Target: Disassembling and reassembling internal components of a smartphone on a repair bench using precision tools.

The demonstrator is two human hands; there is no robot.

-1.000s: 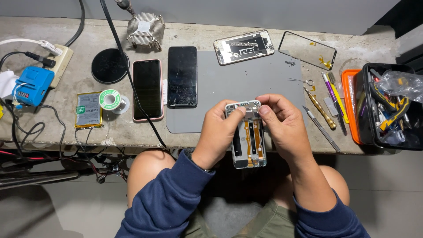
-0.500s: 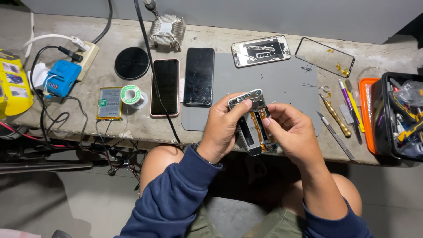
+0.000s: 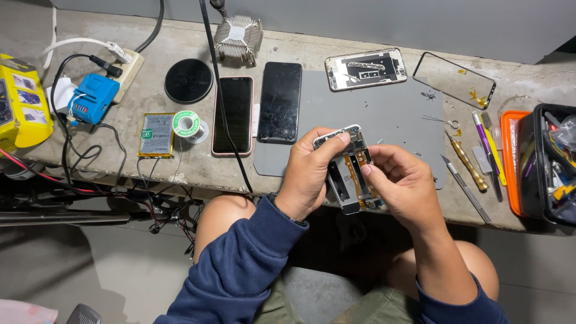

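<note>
- Above your lap, just off the near edge of the table (image 3: 150,174), you held an opened phone frame (image 3: 351,171) between both hands — clear of the grey mat (image 3: 384,114) and not resting on anything.
- Your left hand (image 3: 309,174) gripped the frame's left side, its fingers (image 3: 337,139) curled over the top corner and pinching the edge.
- Your right hand (image 3: 405,186) sat at the right side, thumb pressed toward the exposed inner face; whether the other fingers closed around the back, you could not tell from this view.
- The step looked like close work on the internals, probing or seating a part by fingertip, with no tool in either hand.
- A next move would have called for a steady left-hand hold and a light, precise touch from the right.
- The frame was back-off and tilted, its top leaning left: silver rim, dark cavities, and orange flex strips running lengthwise down the middle.
- Tweezers (image 3: 441,120) and a brass-handled driver (image 3: 465,161) lay near on your right — untouched.
</note>
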